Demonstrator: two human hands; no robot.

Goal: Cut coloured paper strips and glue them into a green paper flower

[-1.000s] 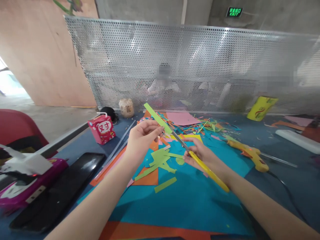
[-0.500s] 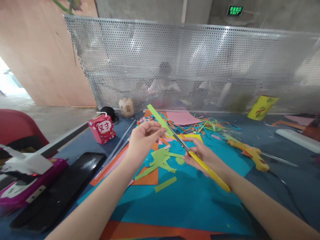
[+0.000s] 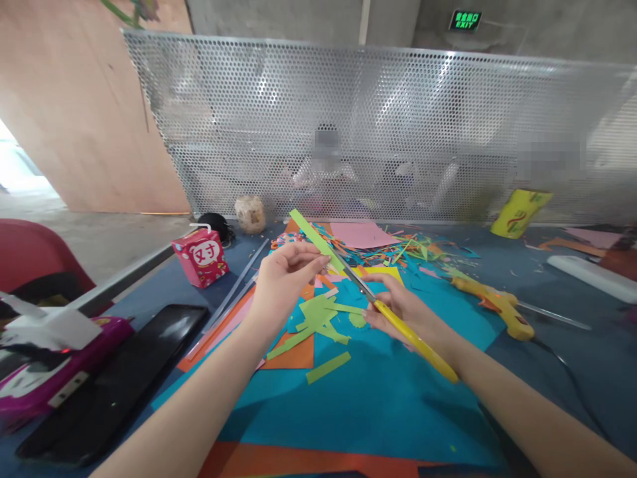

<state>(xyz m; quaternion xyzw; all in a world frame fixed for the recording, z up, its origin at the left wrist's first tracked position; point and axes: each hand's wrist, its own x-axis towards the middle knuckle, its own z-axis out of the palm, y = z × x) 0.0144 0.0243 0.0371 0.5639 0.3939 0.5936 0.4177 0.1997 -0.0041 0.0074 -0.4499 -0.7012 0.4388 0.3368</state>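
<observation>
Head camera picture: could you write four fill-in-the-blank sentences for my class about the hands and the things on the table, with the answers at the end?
1. The left hand holds a paper strip coloured ____.
2. The right hand holds scissors with a ____ handle.
3. The straw in the drink box is ____.
4. The glue gun lies nearer to the ____ hand than to the other.

Missing words: green; yellow; white; right.
</observation>
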